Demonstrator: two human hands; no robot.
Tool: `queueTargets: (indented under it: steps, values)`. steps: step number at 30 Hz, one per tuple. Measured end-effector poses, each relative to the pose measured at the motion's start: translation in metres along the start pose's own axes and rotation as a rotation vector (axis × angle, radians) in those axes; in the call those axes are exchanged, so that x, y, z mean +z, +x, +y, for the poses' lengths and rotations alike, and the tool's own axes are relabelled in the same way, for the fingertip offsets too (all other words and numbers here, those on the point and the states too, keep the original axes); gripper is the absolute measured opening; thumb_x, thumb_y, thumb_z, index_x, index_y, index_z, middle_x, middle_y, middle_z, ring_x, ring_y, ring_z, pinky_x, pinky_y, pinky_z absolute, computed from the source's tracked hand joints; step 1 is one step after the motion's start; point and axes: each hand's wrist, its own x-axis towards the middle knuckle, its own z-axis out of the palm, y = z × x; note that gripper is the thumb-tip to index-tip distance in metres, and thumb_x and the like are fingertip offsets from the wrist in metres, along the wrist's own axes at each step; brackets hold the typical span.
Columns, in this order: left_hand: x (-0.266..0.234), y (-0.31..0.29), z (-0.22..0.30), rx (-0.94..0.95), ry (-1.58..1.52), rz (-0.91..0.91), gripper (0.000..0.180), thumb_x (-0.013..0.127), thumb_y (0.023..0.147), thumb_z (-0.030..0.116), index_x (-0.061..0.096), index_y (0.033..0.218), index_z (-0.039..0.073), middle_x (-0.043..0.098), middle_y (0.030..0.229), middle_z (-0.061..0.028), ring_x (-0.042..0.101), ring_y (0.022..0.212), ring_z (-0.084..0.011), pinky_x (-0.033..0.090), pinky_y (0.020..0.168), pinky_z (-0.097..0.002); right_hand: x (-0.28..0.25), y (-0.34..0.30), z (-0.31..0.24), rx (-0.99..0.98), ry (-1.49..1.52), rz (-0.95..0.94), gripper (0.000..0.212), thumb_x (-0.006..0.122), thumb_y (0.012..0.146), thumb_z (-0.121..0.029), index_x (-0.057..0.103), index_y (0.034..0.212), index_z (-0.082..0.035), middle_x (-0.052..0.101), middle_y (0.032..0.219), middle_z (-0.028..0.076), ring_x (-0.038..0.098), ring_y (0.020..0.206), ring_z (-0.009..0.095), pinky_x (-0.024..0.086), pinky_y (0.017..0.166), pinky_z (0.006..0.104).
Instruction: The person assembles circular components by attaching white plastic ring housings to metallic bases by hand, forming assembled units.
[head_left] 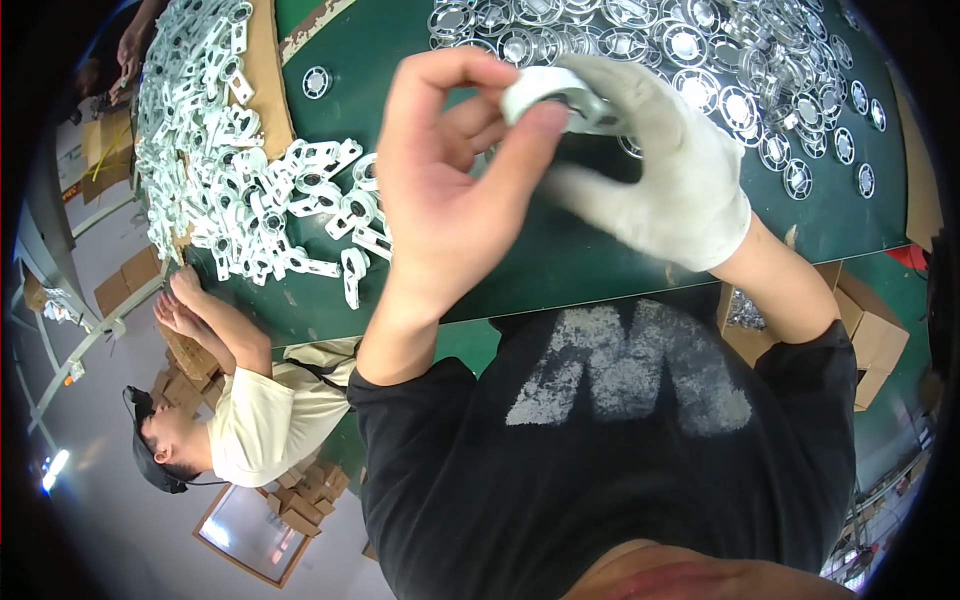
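My bare left hand (450,200) pinches a white plastic part with a ring-shaped end (538,90) between thumb and fingers, raised over the table. Around the far right side of that same part curl the fingers of my right hand (690,165), which wears a white glove. Its thumb is smeared by motion and stands apart from the part. The fingertips of the glove are partly hidden behind the part. Left of my hands lies a big heap of similar white parts (250,200) with dark round centres. Clear and silver round discs (700,60) are piled beyond my right hand.
The green table (480,290) has a single round disc (317,82) near its far left. A brown cardboard strip (268,90) borders the white heap. Another person (250,420) in a pale shirt works at the left. Open cardboard boxes (865,340) stand by the table's right.
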Motion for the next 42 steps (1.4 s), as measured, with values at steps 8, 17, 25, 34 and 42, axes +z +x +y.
queueTargets:
  steps: [8,17,25,34,42]
  values:
    - [-0.015,-0.006,-0.034,0.166,1.180,-0.281,0.034,0.077,0.082,0.009,0.067,0.115,0.010,0.054,0.104,-0.0071,0.059,0.088,-0.0258,0.052,0.070,-0.0377,-0.029,0.035,-0.008,0.530,0.099,-0.040,0.034,0.071,0.087,-0.019,0.066,0.117,-0.005,0.070,0.098,0.018,0.071,0.090,0.034,0.056,0.080,0.0368]
    - [-0.016,-0.021,-0.039,0.238,1.208,-0.260,0.028,0.078,0.079,0.009,0.065,0.104,0.007,0.056,0.103,-0.0067,0.059,0.089,-0.0256,0.051,0.073,-0.0385,-0.018,0.016,0.006,0.406,-0.027,-0.122,0.040,0.070,0.089,-0.014,0.063,0.127,-0.005,0.073,0.108,0.016,0.072,0.097,0.030,0.056,0.084,0.0363]
    - [-0.013,-0.022,-0.040,0.098,1.177,-0.189,0.041,0.085,0.074,0.026,0.063,0.101,0.005,0.058,0.097,-0.0051,0.061,0.081,-0.0242,0.050,0.066,-0.0361,-0.013,0.012,0.017,0.276,-0.215,-0.159,0.036,0.067,0.087,-0.021,0.067,0.120,-0.008,0.073,0.092,0.016,0.072,0.087,0.036,0.057,0.079,0.0434]
    - [-0.019,-0.028,-0.029,-0.112,1.146,-0.017,0.039,0.082,0.081,0.030,0.064,0.106,0.006,0.066,0.092,-0.0070,0.068,0.073,-0.0292,0.053,0.062,-0.0393,-0.024,0.023,0.004,0.531,-0.139,-0.262,0.042,0.071,0.088,-0.027,0.067,0.122,-0.003,0.072,0.093,0.020,0.071,0.082,0.034,0.055,0.075,0.0390]
    - [-0.025,-0.013,-0.006,0.086,1.191,0.088,0.040,0.085,0.078,0.021,0.068,0.111,0.005,0.063,0.085,-0.0041,0.060,0.067,-0.0186,0.048,0.058,-0.0294,-0.023,0.018,0.011,0.481,-0.217,-0.412,0.034,0.069,0.086,-0.025,0.070,0.116,-0.009,0.070,0.082,0.019,0.070,0.079,0.038,0.056,0.072,0.0412]
